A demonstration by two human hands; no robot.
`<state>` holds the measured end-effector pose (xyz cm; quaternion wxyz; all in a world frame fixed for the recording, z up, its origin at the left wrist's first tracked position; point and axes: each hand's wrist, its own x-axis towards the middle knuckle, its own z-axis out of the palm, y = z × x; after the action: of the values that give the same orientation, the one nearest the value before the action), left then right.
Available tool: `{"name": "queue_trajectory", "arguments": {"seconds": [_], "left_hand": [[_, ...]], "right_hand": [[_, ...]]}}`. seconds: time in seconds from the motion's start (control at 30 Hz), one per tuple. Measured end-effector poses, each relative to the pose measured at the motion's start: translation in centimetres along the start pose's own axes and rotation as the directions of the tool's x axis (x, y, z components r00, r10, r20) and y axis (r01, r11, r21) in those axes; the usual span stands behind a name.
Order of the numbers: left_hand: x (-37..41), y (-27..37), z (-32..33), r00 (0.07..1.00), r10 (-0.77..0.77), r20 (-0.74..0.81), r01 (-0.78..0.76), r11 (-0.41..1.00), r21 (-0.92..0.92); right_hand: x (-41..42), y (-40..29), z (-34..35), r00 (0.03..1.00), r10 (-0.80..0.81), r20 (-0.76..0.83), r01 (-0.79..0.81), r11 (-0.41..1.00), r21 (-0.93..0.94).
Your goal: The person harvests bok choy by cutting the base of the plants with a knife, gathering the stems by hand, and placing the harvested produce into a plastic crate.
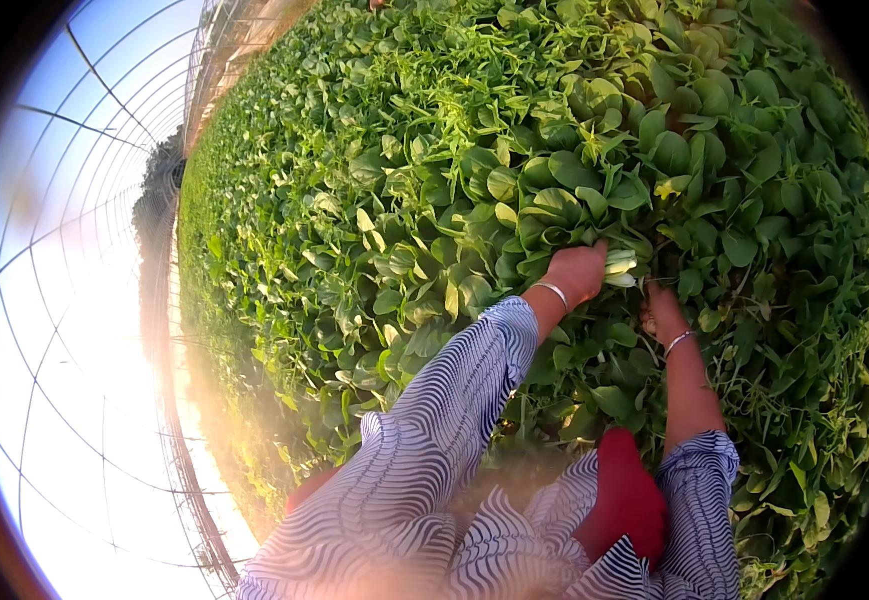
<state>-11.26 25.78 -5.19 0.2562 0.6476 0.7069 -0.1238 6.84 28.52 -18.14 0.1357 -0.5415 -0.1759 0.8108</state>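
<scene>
My left hand (578, 274), with a bangle at the wrist, is closed around a bunch of leafy greens that look like bok choy. The bunch's pale stem ends (619, 268) stick out to the right of my fist, and its broad green leaves (552, 214) spread above it. Low among the plants, just right of those stems, is my right hand (659, 311), also with a bangle above it. Its fingers are curled and partly hidden by foliage and shade, so I cannot tell whether they grip anything.
Dense leafy greens (404, 195) surround both hands, with narrow-leaved plants (472, 82) mixed in. A small yellow flower or leaf (668, 187) shows above my right hand. Red cloth (622, 495) covers part of my leg or foot below. A net-like framework (51, 247) curves along the left.
</scene>
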Motion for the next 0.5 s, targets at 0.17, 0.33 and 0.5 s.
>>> {"name": "queue_trajectory", "arguments": {"seconds": [0.17, 0.33, 0.5], "left_hand": [[0.7, 1.3, -0.8, 0.999, 0.009, -0.042, -0.007, 0.999, 0.047], [0.8, 0.8, 0.7, 0.997, -0.07, 0.024, 0.07, 0.997, -0.014], [0.5, 2.1, -0.1, 0.996, -0.064, 0.061, 0.063, 0.998, 0.026]], "right_hand": [[-0.3, -1.0, -1.4, 0.994, -0.096, 0.053, 0.102, 0.988, -0.119], [-1.2, -0.2, -1.8, 0.988, 0.087, 0.131, -0.054, 0.97, -0.237], [-2.3, 1.6, -1.4, 0.989, 0.073, 0.13, -0.024, 0.937, -0.349]]}}
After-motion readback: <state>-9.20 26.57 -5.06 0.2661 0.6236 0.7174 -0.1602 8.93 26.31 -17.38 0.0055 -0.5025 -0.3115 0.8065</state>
